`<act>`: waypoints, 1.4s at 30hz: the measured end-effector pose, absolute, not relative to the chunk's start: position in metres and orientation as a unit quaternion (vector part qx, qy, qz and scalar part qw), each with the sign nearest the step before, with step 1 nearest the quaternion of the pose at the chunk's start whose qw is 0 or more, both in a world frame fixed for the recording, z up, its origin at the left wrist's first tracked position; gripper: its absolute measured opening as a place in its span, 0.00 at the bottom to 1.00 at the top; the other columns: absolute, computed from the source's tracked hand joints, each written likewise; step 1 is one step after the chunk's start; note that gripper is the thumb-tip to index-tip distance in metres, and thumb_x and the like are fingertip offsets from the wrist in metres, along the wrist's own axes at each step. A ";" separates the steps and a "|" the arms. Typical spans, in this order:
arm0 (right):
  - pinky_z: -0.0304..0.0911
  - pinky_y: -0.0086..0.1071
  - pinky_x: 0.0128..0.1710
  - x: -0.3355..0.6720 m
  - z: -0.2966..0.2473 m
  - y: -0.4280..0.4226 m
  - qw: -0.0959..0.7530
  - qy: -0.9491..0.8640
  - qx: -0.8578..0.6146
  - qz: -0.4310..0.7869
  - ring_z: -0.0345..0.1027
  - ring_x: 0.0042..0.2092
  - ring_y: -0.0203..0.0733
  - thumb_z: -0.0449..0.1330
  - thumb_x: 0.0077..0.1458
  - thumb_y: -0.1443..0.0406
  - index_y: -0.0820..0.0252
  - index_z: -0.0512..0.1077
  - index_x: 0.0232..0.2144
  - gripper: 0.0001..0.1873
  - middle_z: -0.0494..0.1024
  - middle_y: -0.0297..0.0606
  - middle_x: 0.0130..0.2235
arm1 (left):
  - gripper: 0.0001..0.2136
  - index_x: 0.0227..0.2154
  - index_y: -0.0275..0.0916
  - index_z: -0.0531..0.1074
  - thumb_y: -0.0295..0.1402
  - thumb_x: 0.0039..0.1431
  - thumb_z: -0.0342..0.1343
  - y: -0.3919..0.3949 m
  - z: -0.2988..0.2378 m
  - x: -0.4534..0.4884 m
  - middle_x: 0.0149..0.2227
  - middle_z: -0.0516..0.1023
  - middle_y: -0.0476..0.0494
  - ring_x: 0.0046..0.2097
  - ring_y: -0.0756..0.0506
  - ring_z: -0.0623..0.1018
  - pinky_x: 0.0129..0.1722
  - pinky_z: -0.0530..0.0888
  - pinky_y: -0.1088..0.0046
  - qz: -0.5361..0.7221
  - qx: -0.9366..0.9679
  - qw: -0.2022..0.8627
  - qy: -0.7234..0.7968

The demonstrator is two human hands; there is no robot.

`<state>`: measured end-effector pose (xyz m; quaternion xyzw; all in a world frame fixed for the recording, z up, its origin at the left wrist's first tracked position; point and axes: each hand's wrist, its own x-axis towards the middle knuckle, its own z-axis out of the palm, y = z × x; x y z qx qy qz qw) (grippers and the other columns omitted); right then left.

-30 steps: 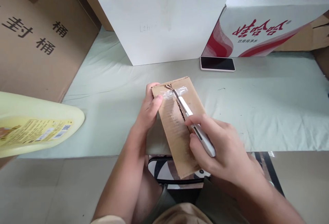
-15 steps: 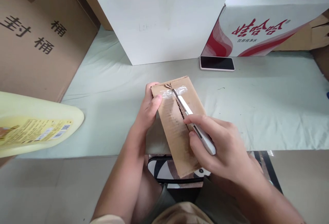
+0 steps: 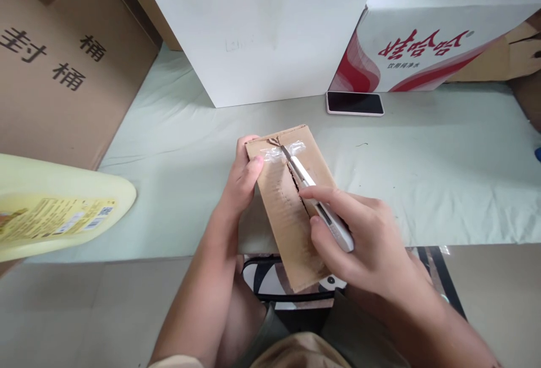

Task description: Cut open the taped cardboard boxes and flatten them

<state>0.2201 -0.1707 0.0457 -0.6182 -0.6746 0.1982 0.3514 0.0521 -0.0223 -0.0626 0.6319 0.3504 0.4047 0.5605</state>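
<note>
The cutter [image 3: 333, 226] in the right hand [image 3: 359, 233] is smooth white plastic; its thin blade [image 3: 285, 154] looks like dull grey metal, though too small to be sure. The box [image 3: 284, 221] in the left hand [image 3: 242, 179] is matt brown cardboard, rough and torn along the slit [image 3: 293, 180], with glossy, wrinkled clear tape [image 3: 274, 155] beside the left thumb [image 3: 254, 167]. Around the grip spreads matt, creased cloth [image 3: 169, 182]; beyond the hands lies a phone [image 3: 355, 103] with a glossy black screen [image 3: 354, 102]. Left of the grip, the bottle [image 3: 80, 187] is smooth, faintly shiny pale-yellow plastic.
</note>
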 end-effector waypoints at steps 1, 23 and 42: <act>0.55 0.26 0.21 0.220 0.046 -0.172 0.357 -0.674 -0.616 0.197 0.59 0.21 0.30 0.54 0.62 0.70 0.60 0.74 0.46 0.12 0.76 0.29 0.27 | 0.23 0.52 0.47 0.64 0.57 0.66 0.54 -0.023 -0.062 0.052 0.48 0.74 0.43 0.46 0.41 0.74 0.45 0.73 0.62 0.406 0.630 0.563 0.348; 0.53 0.28 0.22 0.220 0.047 -0.174 0.375 -0.656 -0.613 0.230 0.57 0.22 0.30 0.54 0.62 0.70 0.58 0.72 0.44 0.10 0.71 0.26 0.25 | 0.23 0.51 0.47 0.66 0.57 0.65 0.56 -0.025 -0.063 0.054 0.50 0.76 0.42 0.49 0.38 0.76 0.47 0.74 0.59 0.423 0.604 0.568 0.365; 0.66 0.30 0.26 0.221 0.039 -0.170 0.340 -0.690 -0.619 0.155 0.72 0.28 0.36 0.53 0.65 0.69 0.65 0.72 0.57 0.20 0.84 0.38 0.36 | 0.27 0.52 0.47 0.67 0.61 0.62 0.57 -0.025 -0.061 0.054 0.49 0.76 0.44 0.49 0.38 0.76 0.49 0.74 0.60 0.423 0.603 0.564 0.372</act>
